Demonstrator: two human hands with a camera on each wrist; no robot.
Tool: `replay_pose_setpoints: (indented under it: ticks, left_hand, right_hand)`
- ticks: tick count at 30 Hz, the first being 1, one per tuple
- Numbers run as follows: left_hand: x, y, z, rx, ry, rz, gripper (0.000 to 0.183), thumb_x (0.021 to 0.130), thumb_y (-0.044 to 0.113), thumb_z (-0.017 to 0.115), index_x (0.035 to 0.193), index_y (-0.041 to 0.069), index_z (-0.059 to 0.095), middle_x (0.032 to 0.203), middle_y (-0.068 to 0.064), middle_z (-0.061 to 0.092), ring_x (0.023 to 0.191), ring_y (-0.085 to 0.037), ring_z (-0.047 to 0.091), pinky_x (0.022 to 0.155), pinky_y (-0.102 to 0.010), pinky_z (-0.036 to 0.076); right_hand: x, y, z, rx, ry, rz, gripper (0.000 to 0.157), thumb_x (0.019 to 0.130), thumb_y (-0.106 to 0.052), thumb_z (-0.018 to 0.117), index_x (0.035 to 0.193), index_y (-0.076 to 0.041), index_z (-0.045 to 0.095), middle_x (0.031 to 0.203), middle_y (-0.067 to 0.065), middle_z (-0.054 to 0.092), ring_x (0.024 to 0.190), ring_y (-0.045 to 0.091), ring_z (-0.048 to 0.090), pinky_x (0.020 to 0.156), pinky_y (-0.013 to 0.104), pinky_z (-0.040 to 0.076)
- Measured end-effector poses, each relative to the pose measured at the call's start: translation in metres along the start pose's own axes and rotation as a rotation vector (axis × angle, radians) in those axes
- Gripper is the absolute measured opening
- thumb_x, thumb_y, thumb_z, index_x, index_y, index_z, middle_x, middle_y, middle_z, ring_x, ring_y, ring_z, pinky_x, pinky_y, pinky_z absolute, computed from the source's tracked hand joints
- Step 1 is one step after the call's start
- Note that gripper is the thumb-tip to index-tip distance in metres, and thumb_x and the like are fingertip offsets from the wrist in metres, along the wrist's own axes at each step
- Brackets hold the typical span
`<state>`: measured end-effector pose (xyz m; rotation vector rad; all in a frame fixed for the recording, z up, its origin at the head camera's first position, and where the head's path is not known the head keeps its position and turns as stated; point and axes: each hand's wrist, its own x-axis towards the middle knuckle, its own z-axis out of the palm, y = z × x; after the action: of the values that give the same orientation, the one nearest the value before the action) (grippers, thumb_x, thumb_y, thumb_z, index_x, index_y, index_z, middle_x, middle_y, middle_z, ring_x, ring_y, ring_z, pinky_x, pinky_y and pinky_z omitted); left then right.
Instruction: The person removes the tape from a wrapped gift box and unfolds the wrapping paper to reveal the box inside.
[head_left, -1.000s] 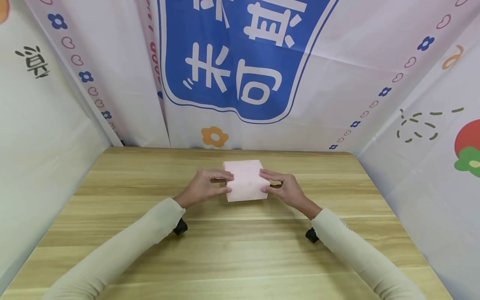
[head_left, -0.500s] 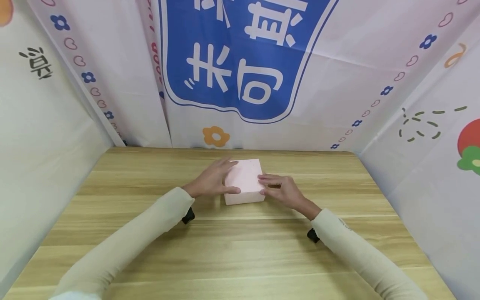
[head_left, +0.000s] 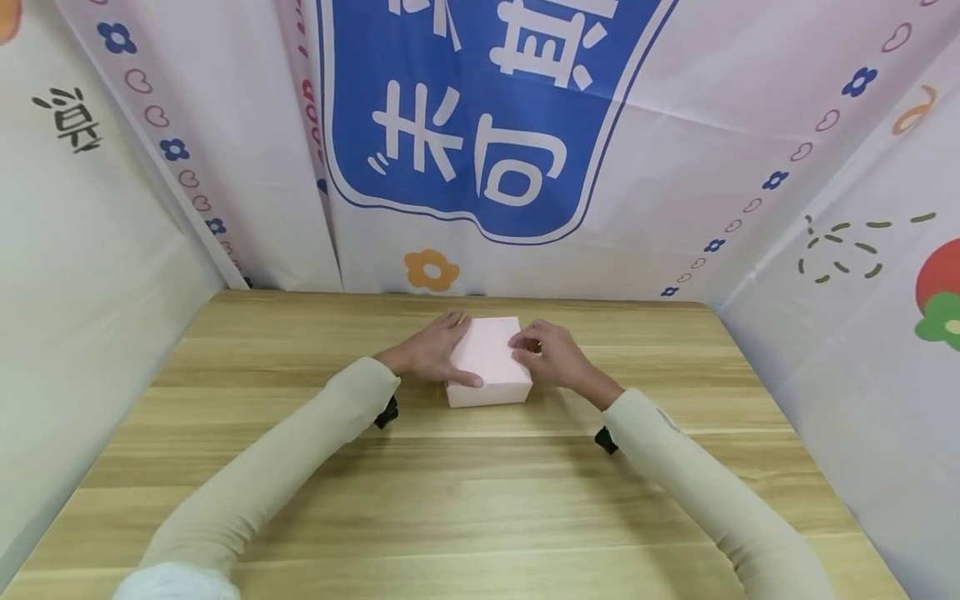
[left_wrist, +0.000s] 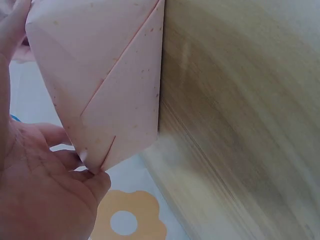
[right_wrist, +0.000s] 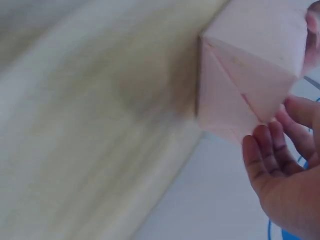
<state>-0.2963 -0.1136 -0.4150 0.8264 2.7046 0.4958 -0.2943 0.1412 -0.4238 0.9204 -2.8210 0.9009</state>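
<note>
A pale pink speckled paper box (head_left: 491,354) sits near the back of the table. Its flat top and front side show in the head view. Diagonal folds and slits mark the box's ends in both wrist views. My left hand (head_left: 433,350) holds the box at its left, thumb along the near top edge and fingers around the far left corner. At the right top edge my right hand (head_left: 551,354) has thumb and fingertips drawn together, pinching the edge. In the right wrist view the other fingers of that right hand (right_wrist: 290,175) curl beside the box's end.
The wood-grain table (head_left: 480,500) spreads out in front of the box. A printed cloth backdrop (head_left: 637,208) rises behind the table's far edge, with more cloth on both sides. A black wrist device (head_left: 386,412) is under the left cuff, another (head_left: 606,440) under the right.
The box's top has levelled, so its front side shows. My left hand has shifted right and spread over the box's left part. My right hand has moved up along the right edge.
</note>
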Motion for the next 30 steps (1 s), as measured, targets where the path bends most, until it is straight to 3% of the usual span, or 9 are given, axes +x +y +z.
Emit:
replay_pose_setpoints:
  ticks: [5, 9, 13, 20, 23, 27, 30]
  left_hand:
    - [-0.002, -0.001, -0.001, 0.000, -0.011, -0.018, 0.125, 0.076, 0.069, 0.070, 0.157, 0.001, 0.003, 0.164, -0.022, -0.001, 0.153, -0.038, 0.002, 0.124, -0.052, 0.012]
    - [-0.001, 0.000, 0.000, -0.002, -0.008, -0.031, 0.124, 0.076, 0.069, 0.070, 0.157, 0.003, 0.004, 0.165, -0.019, 0.001, 0.153, -0.037, 0.004, 0.124, -0.052, 0.014]
    - [0.000, 0.001, 0.001, 0.009, -0.003, -0.027, 0.124, 0.075, 0.070, 0.069, 0.158, 0.003, 0.005, 0.166, -0.018, 0.002, 0.153, -0.036, 0.006, 0.124, -0.052, 0.015]
    - [-0.001, 0.000, 0.000, 0.014, 0.001, -0.027, 0.124, 0.076, 0.070, 0.069, 0.158, 0.003, 0.004, 0.165, -0.019, 0.004, 0.153, -0.036, 0.007, 0.124, -0.052, 0.016]
    - [-0.001, 0.001, 0.001, 0.012, 0.001, -0.026, 0.123, 0.076, 0.070, 0.069, 0.158, 0.003, 0.004, 0.165, -0.019, 0.003, 0.153, -0.037, 0.007, 0.123, -0.052, 0.016]
    - [0.000, 0.000, 0.003, 0.030, 0.007, -0.017, 0.122, 0.077, 0.069, 0.068, 0.157, 0.002, 0.005, 0.165, -0.021, 0.005, 0.152, -0.039, 0.009, 0.123, -0.054, 0.018]
    - [0.001, -0.001, 0.003, 0.040, 0.009, -0.017, 0.122, 0.077, 0.069, 0.068, 0.157, 0.002, 0.005, 0.165, -0.021, 0.005, 0.152, -0.039, 0.010, 0.123, -0.053, 0.018]
  right_hand:
    - [0.014, -0.006, -0.011, -0.075, -0.104, -0.032, 0.021, 0.089, -0.012, 0.072, 0.108, -0.003, 0.073, 0.094, 0.010, 0.068, 0.084, 0.019, 0.060, 0.076, 0.031, 0.053]
    - [0.019, -0.011, -0.017, -0.077, -0.154, -0.022, 0.012, 0.088, -0.011, 0.073, 0.099, -0.005, 0.075, 0.090, 0.006, 0.070, 0.081, 0.017, 0.061, 0.074, 0.029, 0.053]
    - [0.019, -0.015, -0.019, -0.082, -0.164, -0.006, 0.004, 0.088, -0.011, 0.074, 0.088, -0.009, 0.076, 0.085, 0.002, 0.072, 0.077, 0.013, 0.061, 0.071, 0.027, 0.051]
    - [0.016, -0.013, -0.018, -0.054, -0.171, -0.028, 0.008, 0.089, -0.009, 0.072, 0.081, -0.010, 0.074, 0.077, 0.000, 0.070, 0.069, 0.010, 0.058, 0.065, 0.023, 0.049]
    - [0.012, -0.013, -0.019, -0.053, -0.189, -0.044, 0.008, 0.090, -0.009, 0.070, 0.095, -0.004, 0.074, 0.089, 0.008, 0.070, 0.079, 0.018, 0.063, 0.073, 0.030, 0.054]
    - [0.007, -0.014, -0.019, -0.123, -0.225, -0.022, 0.041, 0.094, -0.015, 0.067, 0.131, 0.003, 0.061, 0.126, 0.019, 0.059, 0.115, 0.031, 0.059, 0.099, 0.043, 0.051]
    - [0.004, -0.017, -0.017, -0.200, -0.228, -0.010, 0.045, 0.097, -0.019, 0.063, 0.135, 0.003, 0.056, 0.136, 0.019, 0.055, 0.126, 0.032, 0.053, 0.107, 0.045, 0.045]
